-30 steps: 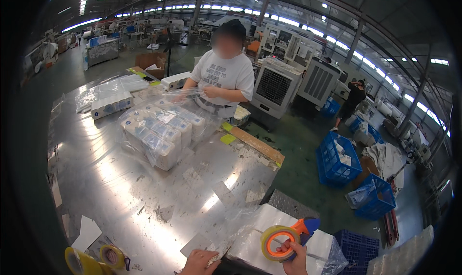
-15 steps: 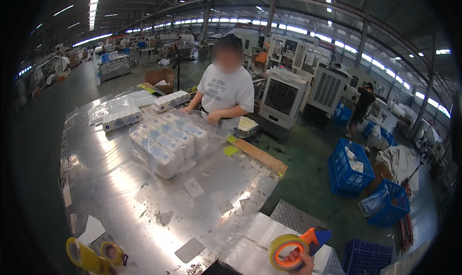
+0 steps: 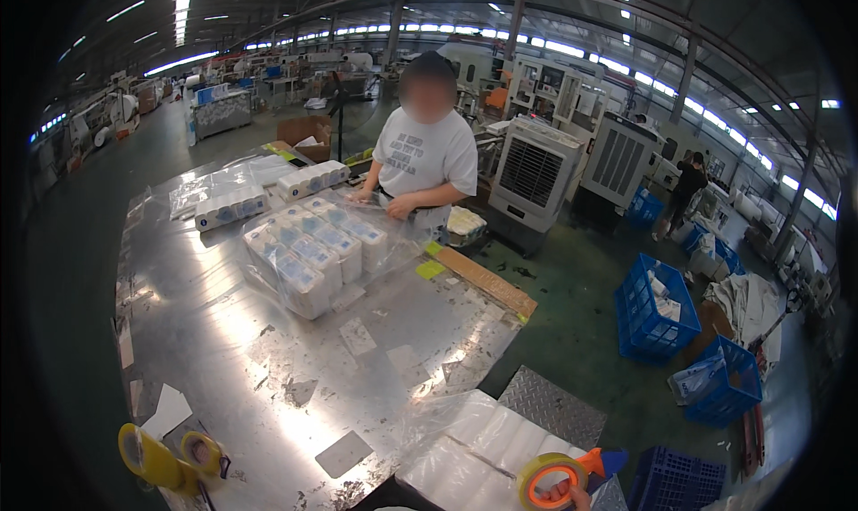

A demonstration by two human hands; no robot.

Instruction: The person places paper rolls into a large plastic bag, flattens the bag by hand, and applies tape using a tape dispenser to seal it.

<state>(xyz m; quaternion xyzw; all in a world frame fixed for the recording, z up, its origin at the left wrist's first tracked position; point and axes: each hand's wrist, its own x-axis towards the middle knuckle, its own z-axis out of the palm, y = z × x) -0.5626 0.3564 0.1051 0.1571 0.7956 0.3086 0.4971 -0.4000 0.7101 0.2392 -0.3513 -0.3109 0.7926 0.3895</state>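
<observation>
One fisheye view looks from the wearer's head, forward and down over the metal surface [image 3: 219, 368], which comes close at seven o'clock; the tape dispenser [image 3: 593, 463] is nearest at five, a co-worker [image 3: 425, 158] farther off at twelve

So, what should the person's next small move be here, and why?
Probably bring the left hand in to smooth the clear film before taping: the right hand already holds the tape dispenser over the wrapped white rolls, the film looks loose at their left side, and the left hand is out of view.
</observation>
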